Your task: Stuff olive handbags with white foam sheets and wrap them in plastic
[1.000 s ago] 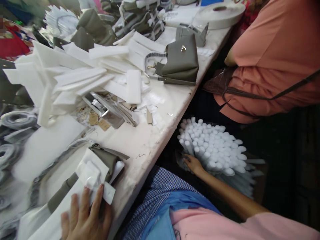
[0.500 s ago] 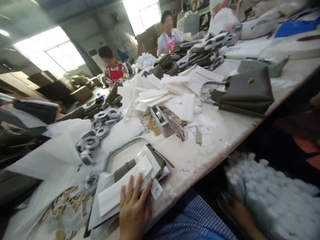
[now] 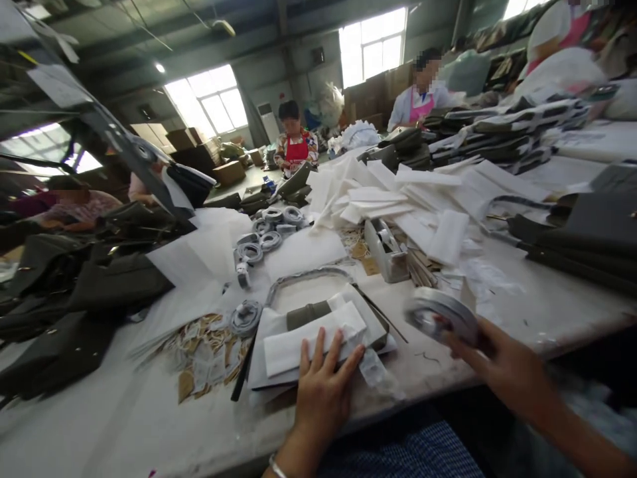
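My left hand (image 3: pixel 323 388) lies flat with fingers spread on a folded white foam sheet (image 3: pixel 286 352). Beneath that sheet is an olive-grey handbag (image 3: pixel 304 317), its wrapped handle (image 3: pixel 308 276) arching away from me. Beside my fingertips a small clear packet (image 3: pixel 375 372) hangs over the bag's near side. Over the table's front edge, my right hand (image 3: pixel 502 365) grips a coiled grey strap (image 3: pixel 450 311) in clear wrap, slightly blurred. Similar strap coils (image 3: pixel 250 252) lie beyond the bag on the left.
A tape dispenser (image 3: pixel 391 255) stands behind the bag, near stacked white foam sheets (image 3: pixel 378 192). Tan tags with strings (image 3: pixel 199 358) lie at left. Dark bags are piled left (image 3: pixel 119 275) and right (image 3: pixel 592 232). Co-workers sit across the table, one in a red apron (image 3: pixel 297 151).
My right hand has risen from beside the bag of white rolls at lower right, bringing the coiled strap over the table edge. My left hand stays on the foam; the view has turned.
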Demonstrator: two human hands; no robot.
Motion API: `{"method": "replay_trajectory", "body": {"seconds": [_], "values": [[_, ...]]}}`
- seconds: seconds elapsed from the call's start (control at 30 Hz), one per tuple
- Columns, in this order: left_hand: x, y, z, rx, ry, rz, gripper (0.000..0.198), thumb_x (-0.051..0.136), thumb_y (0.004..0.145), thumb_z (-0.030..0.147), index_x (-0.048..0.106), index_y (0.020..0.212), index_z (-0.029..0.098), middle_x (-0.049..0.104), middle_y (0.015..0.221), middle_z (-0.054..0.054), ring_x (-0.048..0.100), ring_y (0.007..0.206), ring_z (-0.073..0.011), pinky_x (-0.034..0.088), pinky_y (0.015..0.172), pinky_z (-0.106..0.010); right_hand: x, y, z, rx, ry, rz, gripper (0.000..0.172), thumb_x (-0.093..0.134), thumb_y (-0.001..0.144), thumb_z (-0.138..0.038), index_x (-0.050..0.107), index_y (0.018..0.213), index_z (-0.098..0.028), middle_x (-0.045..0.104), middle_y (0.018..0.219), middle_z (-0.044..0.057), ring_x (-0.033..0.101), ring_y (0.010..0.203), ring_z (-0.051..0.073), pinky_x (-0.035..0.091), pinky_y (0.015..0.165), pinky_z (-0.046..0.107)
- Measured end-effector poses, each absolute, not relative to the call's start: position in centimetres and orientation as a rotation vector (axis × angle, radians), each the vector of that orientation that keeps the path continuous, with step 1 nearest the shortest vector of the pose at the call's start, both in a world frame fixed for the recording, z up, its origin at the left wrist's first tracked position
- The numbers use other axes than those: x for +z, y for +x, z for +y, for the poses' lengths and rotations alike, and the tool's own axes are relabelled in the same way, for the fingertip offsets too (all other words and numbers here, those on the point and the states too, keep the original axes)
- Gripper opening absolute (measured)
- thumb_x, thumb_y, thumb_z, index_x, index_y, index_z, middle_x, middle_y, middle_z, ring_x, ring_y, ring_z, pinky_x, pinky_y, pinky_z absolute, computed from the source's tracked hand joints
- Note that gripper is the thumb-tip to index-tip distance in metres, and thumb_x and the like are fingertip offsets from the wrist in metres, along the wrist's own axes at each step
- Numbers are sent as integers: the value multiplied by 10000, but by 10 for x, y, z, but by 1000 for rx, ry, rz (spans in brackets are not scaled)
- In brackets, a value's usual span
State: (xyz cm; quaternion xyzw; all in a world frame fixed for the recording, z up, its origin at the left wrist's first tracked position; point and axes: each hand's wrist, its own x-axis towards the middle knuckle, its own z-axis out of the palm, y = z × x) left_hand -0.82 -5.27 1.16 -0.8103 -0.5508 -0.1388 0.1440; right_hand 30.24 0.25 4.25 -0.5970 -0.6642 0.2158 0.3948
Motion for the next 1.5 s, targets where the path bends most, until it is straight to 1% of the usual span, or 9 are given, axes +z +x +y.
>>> {"method": "replay_trajectory", "body": {"seconds": [0.1,0.17,0.23,0.37,0.5,0.6,1.17,1.37,1.5], "values": [[13,-8,-54,-430,-2366,-1658,736,651,888,325,272,1500,479,275,1612,29,244,1475,-390,283,1148,-675,110,235,79,848,-1081,-1676,495,671,856,-555,632,1209,-210,737,989,77,717,762,213,604,693,325],[14,-7,-55,-435,-2388,-1686,766,667,875,306,263,1499,489,266,1613,40,228,1481,-386,265,1159,-678,143,199,112,923,-735,-1636,717,671,875,-522,379,1487,-291,543,1434,103,692,1041,231,599,865,372],[15,-7,-55,-444,-2399,-1697,770,661,877,294,256,1501,491,260,1614,43,215,1485,-385,251,1166,-681,155,180,123,893,-613,-1705,723,660,899,-482,331,1522,-320,454,1519,93,637,1168,241,573,950,399],[15,-7,-55,-487,-2404,-1711,749,630,898,293,241,1509,485,246,1619,39,193,1489,-390,239,1167,-693,121,193,86,664,-576,-2211,415,633,939,-376,611,1339,-269,643,1329,79,571,1270,264,480,1093,462],[14,-7,-55,-520,-2424,-1707,710,593,925,314,230,1513,481,254,1616,34,195,1489,-388,229,1168,-697,78,224,51,560,-551,-2529,672,703,873,-467,474,1464,-245,529,1467,113,417,1411,304,372,1172,515],[14,-7,-54,-519,-2425,-1711,697,571,937,315,221,1516,480,256,1616,32,190,1490,-387,223,1167,-702,72,214,58,476,-636,-2542,559,566,978,-392,424,1493,-229,467,1518,111,378,1439,271,354,1184,495],[7,-8,-55,-533,-2404,-1697,647,529,957,350,224,1513,481,257,1615,55,219,1491,-351,201,1177,-682,55,117,109,151,-1062,-2920,392,467,1017,-363,730,1010,-72,734,1062,220,657,1114,334,343,1090,580],[7,-7,-57,-531,-2427,-1669,590,492,978,322,268,1507,459,293,1590,101,231,1493,-297,101,1211,-661,53,159,98,352,-832,-2846,310,471,1022,-279,644,1268,-203,639,1346,103,498,1350,257,299,1165,520],[11,-6,-58,-545,-2448,-1689,625,540,956,308,281,1507,449,308,1585,89,246,1486,-312,102,1207,-663,45,214,55,459,-651,-2499,336,528,1003,-260,597,1332,-249,660,1316,75,578,1269,213,374,1158,456]]}}
